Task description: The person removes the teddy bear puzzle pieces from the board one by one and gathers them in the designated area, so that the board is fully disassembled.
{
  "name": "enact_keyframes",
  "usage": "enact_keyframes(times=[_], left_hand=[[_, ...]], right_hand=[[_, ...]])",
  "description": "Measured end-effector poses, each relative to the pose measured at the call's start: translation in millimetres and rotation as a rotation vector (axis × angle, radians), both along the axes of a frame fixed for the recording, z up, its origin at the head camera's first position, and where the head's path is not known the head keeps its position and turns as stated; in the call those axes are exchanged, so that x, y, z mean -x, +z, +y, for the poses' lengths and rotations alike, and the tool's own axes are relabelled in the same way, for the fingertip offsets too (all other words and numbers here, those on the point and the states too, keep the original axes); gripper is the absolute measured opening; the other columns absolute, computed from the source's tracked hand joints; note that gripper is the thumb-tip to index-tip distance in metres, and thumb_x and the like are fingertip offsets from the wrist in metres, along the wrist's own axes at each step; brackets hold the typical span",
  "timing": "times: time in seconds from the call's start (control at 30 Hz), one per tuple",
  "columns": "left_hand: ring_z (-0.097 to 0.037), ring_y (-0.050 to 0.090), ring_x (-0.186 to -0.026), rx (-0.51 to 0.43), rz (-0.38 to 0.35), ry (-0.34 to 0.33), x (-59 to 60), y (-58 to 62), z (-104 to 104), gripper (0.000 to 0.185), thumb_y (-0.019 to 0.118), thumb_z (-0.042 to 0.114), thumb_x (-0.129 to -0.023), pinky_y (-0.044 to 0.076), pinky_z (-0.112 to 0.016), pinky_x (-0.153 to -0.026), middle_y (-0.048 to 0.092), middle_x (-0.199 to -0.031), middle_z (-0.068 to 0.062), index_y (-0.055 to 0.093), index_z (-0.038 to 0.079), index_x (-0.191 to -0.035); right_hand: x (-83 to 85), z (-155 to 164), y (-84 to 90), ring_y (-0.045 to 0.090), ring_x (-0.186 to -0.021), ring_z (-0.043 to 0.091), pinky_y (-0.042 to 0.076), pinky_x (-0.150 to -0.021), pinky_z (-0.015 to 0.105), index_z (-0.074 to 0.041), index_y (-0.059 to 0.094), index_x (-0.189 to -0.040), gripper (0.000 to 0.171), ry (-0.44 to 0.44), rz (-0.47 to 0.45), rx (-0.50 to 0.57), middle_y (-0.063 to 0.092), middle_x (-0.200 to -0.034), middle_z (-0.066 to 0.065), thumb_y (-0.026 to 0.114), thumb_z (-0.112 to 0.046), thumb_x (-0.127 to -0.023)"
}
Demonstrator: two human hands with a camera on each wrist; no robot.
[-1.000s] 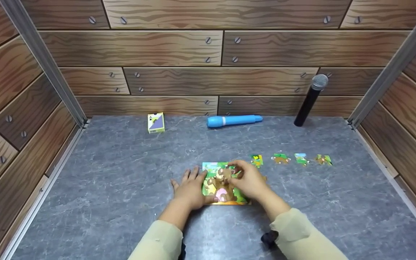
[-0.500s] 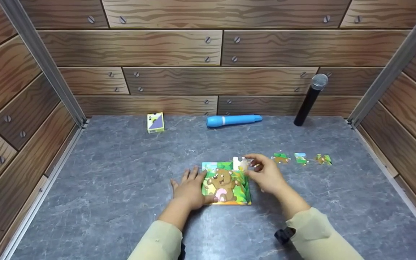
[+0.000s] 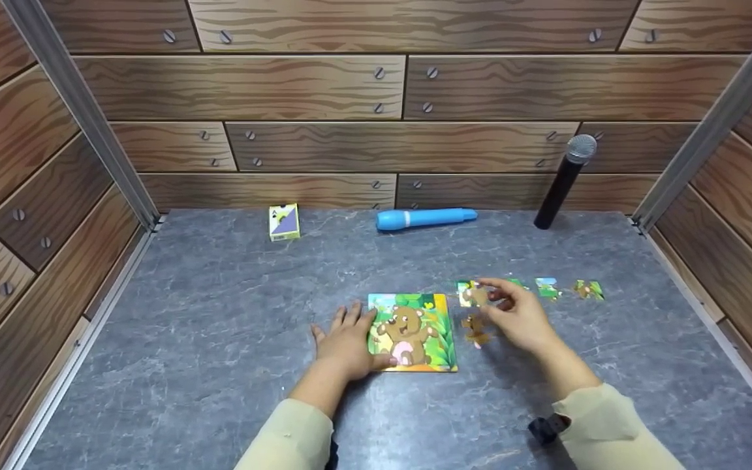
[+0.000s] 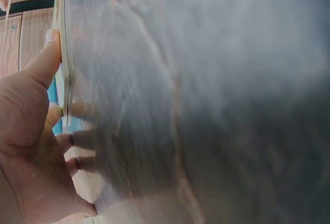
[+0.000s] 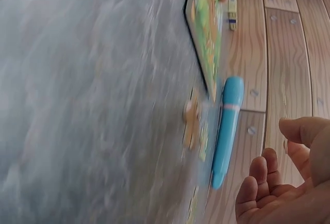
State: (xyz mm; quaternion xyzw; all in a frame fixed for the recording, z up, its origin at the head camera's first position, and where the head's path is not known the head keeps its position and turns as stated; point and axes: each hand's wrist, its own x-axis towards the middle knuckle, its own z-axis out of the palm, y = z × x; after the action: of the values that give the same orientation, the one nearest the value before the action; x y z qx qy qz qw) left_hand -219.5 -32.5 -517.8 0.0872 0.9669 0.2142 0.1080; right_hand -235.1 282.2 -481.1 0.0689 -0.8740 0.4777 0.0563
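Observation:
A square bear jigsaw board [image 3: 413, 331] lies flat on the grey table [image 3: 219, 313]. My left hand [image 3: 346, 339] rests flat beside its left edge, thumb against the board's near corner; the left wrist view shows that hand [image 4: 36, 131] with its thumb on the board's thin edge [image 4: 62, 79]. To the right of the board my right hand [image 3: 519, 316] hovers with fingers loosely curled and holds nothing, which the right wrist view [image 5: 289, 182] confirms. A brown loose piece [image 3: 477, 329] lies by the board and a yellow-green piece [image 3: 467, 294] sits at the fingertips. Two more pieces [image 3: 548, 288] [image 3: 589, 290] lie further right.
Along the back wall lie a blue cylinder [image 3: 425, 218] and a small card box [image 3: 282, 222], and a black microphone [image 3: 562, 183] leans in the right corner. Wood-patterned walls close the table on three sides.
My right hand has moved right, from the board's top right corner to the row of loose pieces. The white-backed piece it pinched is out of its fingers. My left hand has stayed put.

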Motion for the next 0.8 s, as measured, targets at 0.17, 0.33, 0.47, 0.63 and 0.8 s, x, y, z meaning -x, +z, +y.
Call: enact_keyframes(times=[0.17,0.33,0.47,0.63,0.8], left_hand=[[-0.04,0.017,-0.161,-0.002,0.002,-0.002,0.6,-1.6,0,0.102,0.081,0.067,-0.082,0.007,-0.083,-0.117,0.024,-0.175,-0.011,0.042,0.022,-0.165],[-0.041,0.017,-0.16,-0.01,0.009,-0.001,1.0,-3.1,-1,0.102,0.082,0.066,-0.082,0.007,-0.084,-0.116,0.025,-0.174,-0.012,0.042,0.021,-0.164],[-0.042,0.017,-0.16,-0.017,0.008,0.003,0.7,-3.4,-1,0.102,0.082,0.065,-0.082,0.007,-0.084,-0.116,0.025,-0.174,-0.012,0.041,0.021,-0.165],[-0.042,0.017,-0.16,-0.009,0.008,0.0,0.2,-1.4,-1,0.102,0.081,0.067,-0.082,0.006,-0.084,-0.116,0.025,-0.174,-0.012,0.042,0.021,-0.165],[-0.042,0.017,-0.16,-0.001,0.01,-0.003,-0.7,-0.1,0,0.102,0.081,0.067,-0.082,0.006,-0.084,-0.116,0.026,-0.174,-0.011,0.042,0.021,-0.164]], right_hand=[[-1.8,17,-4.2,0.059,-0.081,0.019,0.05,-0.069,0.023,0.006,0.066,-0.135,0.047,-0.021,0.029,0.021,0.07,-0.105,0.019,0.071,0.009,-0.088],[-5.1,30,-8.0,0.06,-0.081,0.017,0.05,-0.069,0.022,0.007,0.066,-0.135,0.047,-0.031,0.034,0.012,0.071,-0.106,0.019,0.073,0.009,-0.089],[-6.9,40,-11.3,0.061,-0.084,0.017,0.051,-0.071,0.022,0.005,0.066,-0.137,0.048,-0.031,0.027,-0.004,0.071,-0.109,0.019,0.073,0.008,-0.089],[-11.2,52,-14.8,0.061,-0.086,0.018,0.05,-0.069,0.023,0.004,0.065,-0.139,0.048,-0.043,0.005,-0.055,0.071,-0.11,0.02,0.073,0.005,-0.092],[-14.3,62,-17.2,0.063,-0.09,0.022,0.052,-0.074,0.025,0.005,0.063,-0.14,0.048,-0.049,-0.017,-0.079,0.071,-0.113,0.023,0.071,0.006,-0.093]])
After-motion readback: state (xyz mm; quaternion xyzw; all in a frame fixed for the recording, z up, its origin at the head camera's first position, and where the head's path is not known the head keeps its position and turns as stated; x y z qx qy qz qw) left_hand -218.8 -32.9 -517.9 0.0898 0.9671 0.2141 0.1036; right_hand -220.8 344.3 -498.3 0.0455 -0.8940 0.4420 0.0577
